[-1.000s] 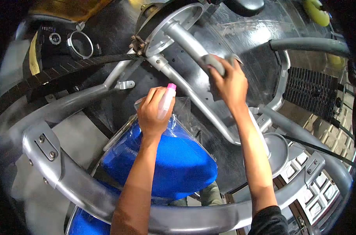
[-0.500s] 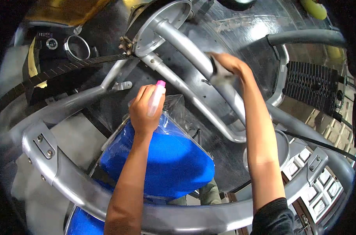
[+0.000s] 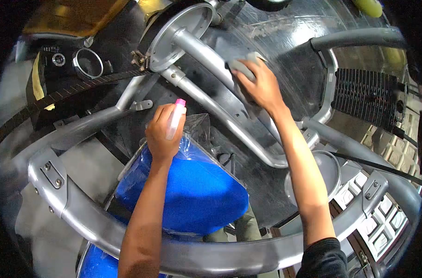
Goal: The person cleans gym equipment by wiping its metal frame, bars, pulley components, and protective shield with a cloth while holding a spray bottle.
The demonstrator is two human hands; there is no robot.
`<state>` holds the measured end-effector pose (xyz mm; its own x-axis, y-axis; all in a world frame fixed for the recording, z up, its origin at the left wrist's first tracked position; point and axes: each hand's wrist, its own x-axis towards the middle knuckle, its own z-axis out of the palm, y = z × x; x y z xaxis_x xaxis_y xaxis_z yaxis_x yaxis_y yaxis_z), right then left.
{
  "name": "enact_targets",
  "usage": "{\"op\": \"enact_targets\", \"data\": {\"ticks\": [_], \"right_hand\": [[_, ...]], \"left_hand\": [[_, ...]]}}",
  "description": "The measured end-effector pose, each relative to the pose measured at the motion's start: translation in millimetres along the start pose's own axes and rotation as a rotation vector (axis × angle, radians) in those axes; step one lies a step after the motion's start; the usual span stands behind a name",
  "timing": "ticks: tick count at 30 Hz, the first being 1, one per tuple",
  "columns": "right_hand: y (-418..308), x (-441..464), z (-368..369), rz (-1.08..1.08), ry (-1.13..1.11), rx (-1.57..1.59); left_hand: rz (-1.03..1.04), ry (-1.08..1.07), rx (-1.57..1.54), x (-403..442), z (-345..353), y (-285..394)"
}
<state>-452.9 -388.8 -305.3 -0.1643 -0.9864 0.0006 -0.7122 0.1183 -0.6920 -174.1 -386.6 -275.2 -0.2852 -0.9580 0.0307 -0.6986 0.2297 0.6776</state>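
Now the right hand (image 3: 262,88) sits a little farther up the thick silver tube (image 3: 199,52), nearer the round disc (image 3: 192,21), than half a second ago; its fingers, bent round the side then, reach over the top, curled around one grey cloth (image 3: 242,69) at the tube. The left hand (image 3: 162,125) is little changed: its fingers stay closed about one translucent bottle (image 3: 175,121) with a pink top, above the plastic-wrapped end of a blue cushion (image 3: 192,190). The whole view has shifted slightly. Counted up: one bottle, one cloth, one disc, two diagonal tubes, the second a thinner one (image 3: 211,104), and two blue pieces, the other (image 3: 97,262) at lower left.
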Motion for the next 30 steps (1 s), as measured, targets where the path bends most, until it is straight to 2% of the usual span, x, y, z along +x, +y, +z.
{"op": "enact_targets", "data": {"ticks": [1,2,4,5,7,8,12,14,18,20,23,26,27,29,30], "right_hand": [[0,-16,-9,-0.087,0.044,0.002],[-4,-32,-18,-0.085,0.043,0.002],[-13,-51,-34,-0.153,-0.229,-0.138],[-16,-49,-35,-0.152,-0.232,-0.139],[-26,-38,-24,-0.167,-0.252,-0.341],[-28,-29,-13,-0.245,-0.142,-0.321],[-59,12,23,-0.221,-0.080,-0.357],[-67,16,36,-0.225,-0.075,-0.492],[-51,-26,30,-0.299,-0.163,-0.689],[-35,-53,15,-0.303,-0.197,-0.691],[-30,-62,1,-0.317,-0.209,-0.656],[-35,-38,15,-0.260,0.040,-0.502],[-42,-29,17,-0.262,0.049,-0.505],[-51,-12,20,0.045,0.231,-0.286],[-51,-9,21,0.182,0.260,-0.199]], "left_hand": [[-0.009,-0.003,-0.003,-1,0,1],[-0.010,-0.005,-0.004,-1,-1,1],[0.009,0.017,-0.030,-1,0,2],[0.007,0.016,-0.032,-1,0,2],[0.021,0.009,-0.033,0,-1,1],[0.020,0.009,-0.027,1,-3,2],[0.068,-0.003,-0.096,2,-2,1],[0.066,-0.004,-0.135,2,-1,0],[0.025,-0.005,-0.209,3,-2,-5],[-0.024,-0.021,-0.296,3,-4,0],[0.009,-0.043,-0.318,6,-6,-1],[-0.006,-0.061,-0.332,10,-3,-6],[-0.025,-0.061,-0.353,11,-3,-7],[-0.005,-0.117,-0.317,14,-8,-4],[0.084,-0.137,-0.308,16,-10,1]]}}
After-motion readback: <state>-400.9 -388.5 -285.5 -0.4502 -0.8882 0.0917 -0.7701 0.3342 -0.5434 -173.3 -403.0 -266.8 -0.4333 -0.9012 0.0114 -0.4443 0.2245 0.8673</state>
